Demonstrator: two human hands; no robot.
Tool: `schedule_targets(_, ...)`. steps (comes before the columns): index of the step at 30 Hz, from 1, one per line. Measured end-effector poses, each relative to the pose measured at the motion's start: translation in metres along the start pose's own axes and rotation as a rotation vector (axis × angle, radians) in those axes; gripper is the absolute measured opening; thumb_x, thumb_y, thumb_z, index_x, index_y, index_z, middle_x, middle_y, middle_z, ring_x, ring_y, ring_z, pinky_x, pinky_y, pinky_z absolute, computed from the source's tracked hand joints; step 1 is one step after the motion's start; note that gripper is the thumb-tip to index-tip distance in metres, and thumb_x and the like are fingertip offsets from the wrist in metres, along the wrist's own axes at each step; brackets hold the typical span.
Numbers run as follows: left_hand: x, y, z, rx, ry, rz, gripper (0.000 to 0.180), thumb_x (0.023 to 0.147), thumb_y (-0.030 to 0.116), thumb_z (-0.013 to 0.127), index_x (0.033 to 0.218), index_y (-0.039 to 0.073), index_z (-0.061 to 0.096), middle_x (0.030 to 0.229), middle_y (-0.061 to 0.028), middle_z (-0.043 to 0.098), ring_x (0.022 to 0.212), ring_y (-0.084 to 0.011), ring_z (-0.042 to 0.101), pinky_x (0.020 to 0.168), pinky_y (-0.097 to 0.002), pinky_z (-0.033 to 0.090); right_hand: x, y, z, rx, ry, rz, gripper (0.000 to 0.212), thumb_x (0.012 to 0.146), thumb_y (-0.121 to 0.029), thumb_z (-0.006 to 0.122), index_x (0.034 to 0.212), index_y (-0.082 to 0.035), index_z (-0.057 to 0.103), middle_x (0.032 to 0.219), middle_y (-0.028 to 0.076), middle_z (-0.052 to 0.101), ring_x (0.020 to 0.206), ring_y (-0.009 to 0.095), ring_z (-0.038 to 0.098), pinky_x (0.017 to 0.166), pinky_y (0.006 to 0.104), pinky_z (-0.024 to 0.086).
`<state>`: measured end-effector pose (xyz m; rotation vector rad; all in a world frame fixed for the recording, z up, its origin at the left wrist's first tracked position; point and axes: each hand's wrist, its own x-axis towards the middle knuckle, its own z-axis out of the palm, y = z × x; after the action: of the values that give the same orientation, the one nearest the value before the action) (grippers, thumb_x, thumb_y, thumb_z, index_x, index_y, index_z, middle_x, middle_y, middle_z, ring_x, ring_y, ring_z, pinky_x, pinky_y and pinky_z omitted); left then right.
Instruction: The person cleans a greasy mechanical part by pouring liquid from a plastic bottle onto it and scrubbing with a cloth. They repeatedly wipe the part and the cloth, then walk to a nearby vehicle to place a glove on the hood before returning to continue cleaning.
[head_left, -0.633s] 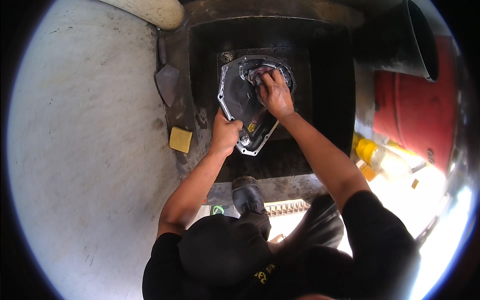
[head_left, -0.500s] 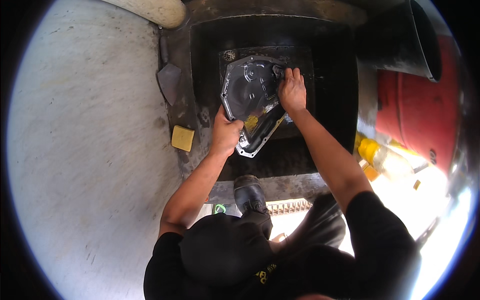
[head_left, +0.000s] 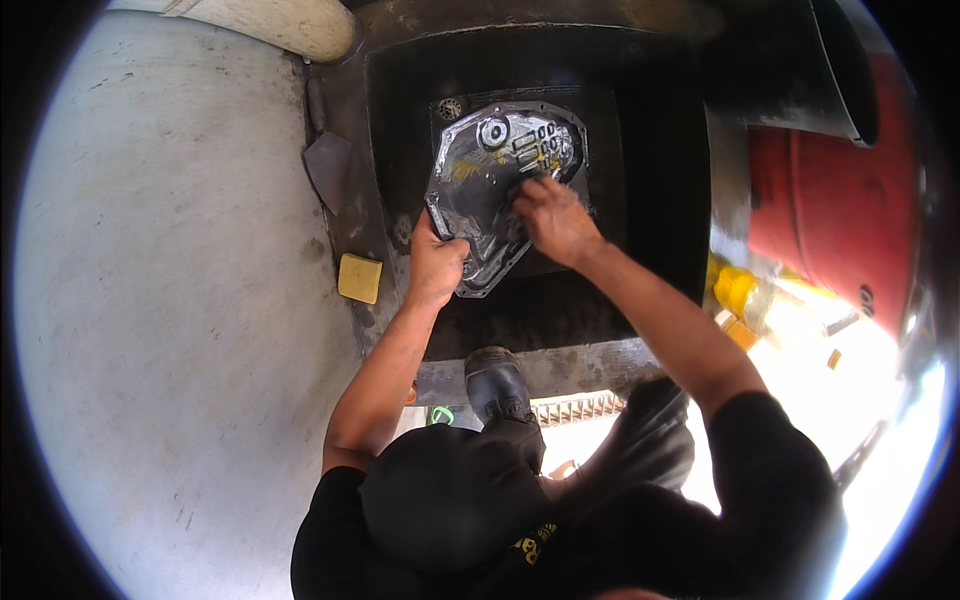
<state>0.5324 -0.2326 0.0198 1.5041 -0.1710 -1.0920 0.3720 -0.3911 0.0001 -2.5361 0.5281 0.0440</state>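
Note:
A metal housing cover (head_left: 470, 200) with a many-sided flanged rim and bolt holes is held tilted over a black basin (head_left: 660, 220). Wet, shiny streaks and yellowish patches mark its inner face. My left hand (head_left: 437, 265) grips the lower left rim, thumb over the edge. My right hand (head_left: 555, 222) is closed over the inside of the cover, right of its middle, its fingertips blurred. A dark crumpled scrap sits under those fingers, mostly hidden by them.
A yellow sponge (head_left: 360, 278) and a trowel (head_left: 328, 170) lie on the basin's left ledge. On the right are a black bucket (head_left: 770, 75), a red drum (head_left: 815, 190) and a yellow-topped plastic bottle (head_left: 738, 292). My boot (head_left: 497, 385) rests against the front ledge.
My right hand has moved from the cover's upper right edge down and left across its inner face. The cover has tilted, showing more of its lit inside. My left hand keeps its grip.

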Motion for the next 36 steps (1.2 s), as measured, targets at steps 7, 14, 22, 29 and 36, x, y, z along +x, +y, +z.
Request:
schedule_targets(7, 0.015, 0.024, 0.01, -0.131, 0.019, -0.03, 0.059, 0.068, -0.018, 0.045, 0.123, -0.004, 0.059, 0.106, -0.005, 0.067, 0.089, -0.013, 0.063, 0.079, -0.0251, 0.05, 0.005, 0.022, -0.01, -0.205, 0.138, 0.219, 0.03, 0.088, -0.014, 0.06, 0.117, -0.012, 0.067, 0.126, 0.007, 0.061, 0.121, 0.028, 0.054, 0.106, 0.0446, 0.041)
schedule_targets(14, 0.026, 0.02, 0.001, -0.168, 0.134, -0.011, 0.051, 0.067, -0.016, 0.047, 0.114, -0.002, 0.063, 0.097, -0.0012, 0.066, 0.081, -0.0106, 0.061, 0.072, -0.0239, 0.048, -0.025, -0.082, 0.032, 0.264, 0.157, 0.016, 0.031, 0.083, -0.014, 0.066, 0.114, -0.01, 0.067, 0.121, 0.011, 0.061, 0.122, 0.03, 0.053, 0.11, 0.0443, 0.037)
schedule_targets(22, 0.015, 0.022, 0.006, -0.199, 0.114, -0.033, 0.05, 0.066, -0.017, 0.047, 0.111, -0.002, 0.064, 0.093, -0.0021, 0.066, 0.077, -0.0122, 0.061, 0.067, -0.0258, 0.048, 0.023, 0.037, -0.011, -0.119, 0.257, -0.037, 0.03, 0.082, -0.01, 0.063, 0.113, -0.007, 0.066, 0.117, 0.011, 0.061, 0.114, 0.031, 0.055, 0.107, 0.0456, 0.041)
schedule_targets(29, 0.015, 0.018, 0.012, -0.141, 0.143, -0.021, 0.048, 0.064, -0.017, 0.049, 0.107, -0.003, 0.064, 0.085, 0.0032, 0.062, 0.068, -0.0077, 0.052, 0.06, -0.0249, 0.039, -0.029, -0.069, 0.009, 0.217, 0.17, -0.204, 0.025, 0.077, -0.01, 0.068, 0.102, -0.006, 0.067, 0.113, 0.011, 0.062, 0.108, 0.031, 0.057, 0.1, 0.0428, 0.047)
schedule_targets(36, 0.007, 0.023, 0.013, -0.242, 0.072, -0.035, 0.05, 0.064, -0.016, 0.05, 0.109, -0.001, 0.064, 0.088, 0.0002, 0.066, 0.069, -0.0106, 0.057, 0.062, -0.0262, 0.043, 0.007, 0.044, -0.033, -0.219, 0.212, 0.025, 0.026, 0.081, -0.013, 0.066, 0.106, -0.006, 0.067, 0.112, 0.011, 0.062, 0.112, 0.03, 0.058, 0.105, 0.0417, 0.045)
